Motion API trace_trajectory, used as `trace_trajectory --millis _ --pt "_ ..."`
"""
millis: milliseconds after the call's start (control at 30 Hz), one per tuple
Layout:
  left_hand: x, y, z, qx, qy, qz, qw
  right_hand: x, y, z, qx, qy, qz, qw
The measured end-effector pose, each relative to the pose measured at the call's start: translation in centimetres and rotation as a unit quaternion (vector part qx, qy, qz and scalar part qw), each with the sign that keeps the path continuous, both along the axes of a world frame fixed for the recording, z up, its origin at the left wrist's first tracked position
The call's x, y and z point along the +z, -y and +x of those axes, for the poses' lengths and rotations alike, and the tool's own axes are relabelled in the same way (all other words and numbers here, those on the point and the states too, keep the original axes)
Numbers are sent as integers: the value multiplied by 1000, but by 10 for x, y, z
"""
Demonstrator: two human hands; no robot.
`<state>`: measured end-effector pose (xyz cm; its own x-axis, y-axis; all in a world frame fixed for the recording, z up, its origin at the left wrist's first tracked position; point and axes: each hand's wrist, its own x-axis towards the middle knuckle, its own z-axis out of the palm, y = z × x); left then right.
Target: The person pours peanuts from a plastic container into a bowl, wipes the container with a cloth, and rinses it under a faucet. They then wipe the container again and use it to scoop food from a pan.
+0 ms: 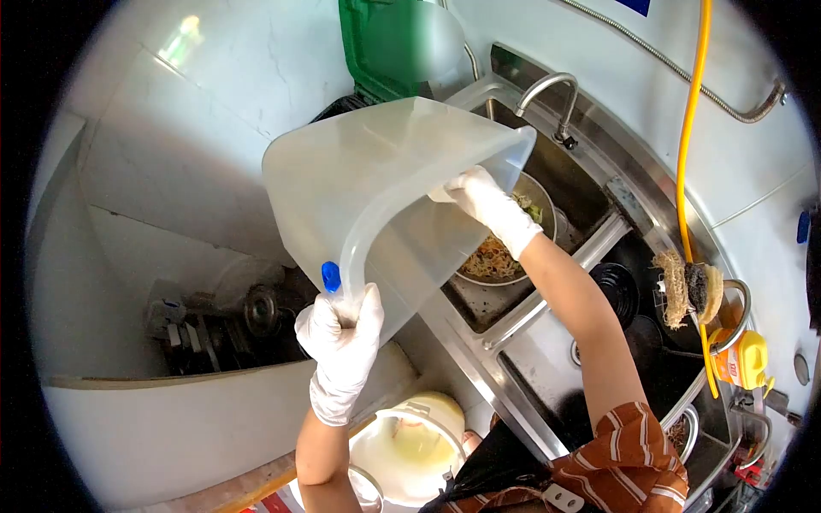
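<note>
A large translucent plastic storage bin (368,158) is tilted on its side above the sink, its open mouth facing down and toward me. My left hand (342,342), in a white glove, is closed around the bin's near rim, just below a blue clip (331,276). My right hand (492,205), also gloved, reaches into the bin's mouth with its fingers curled. A pale edge shows at its fingertips; what it is I cannot make out. Partly behind the bin and right forearm, a round metal pan (546,205) of food scraps (492,259) sits in the sink basin.
A steel sink (522,342) with a curved faucet (552,81) runs along the right wall. A yellow hose (691,128), scrubbers (676,291) and a yellow bottle (748,359) are at right. A white bucket (453,410) stands below; a green lidded bin (363,51) is behind.
</note>
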<state>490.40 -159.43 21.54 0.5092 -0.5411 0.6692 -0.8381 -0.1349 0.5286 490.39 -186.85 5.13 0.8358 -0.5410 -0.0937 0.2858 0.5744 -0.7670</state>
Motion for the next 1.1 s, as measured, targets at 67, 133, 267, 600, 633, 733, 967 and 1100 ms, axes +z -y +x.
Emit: trace_trajectory --millis 67,133,267,600,633,733,967,1100 --pt "5 -3 -4 -11 7 10 1000 -11 -3 22 -22 -3 -77 997" --pt "10 -5 -8 -22 21 21 999 -35 -5 39 -138 -104 -588 790" --pt "15 -14 -14 -3 -15 33 999 -15 -22 35 -163 -207 -778 571" --pt "26 -24 -17 -5 -78 -18 997 41 -62 34 -211 -173 -714 645" --pt "28 -26 -17 -2 -76 -19 997 31 -52 35 -182 -225 -792 538" --pt "32 -29 -16 16 -76 -40 996 24 -37 34 -33 -328 -806 491" --pt "27 -23 -14 2 -102 -45 994 48 -12 22 -262 -204 -754 567" --pt "29 -24 -14 -16 -128 -67 989 34 -10 30 -196 -246 -783 537"
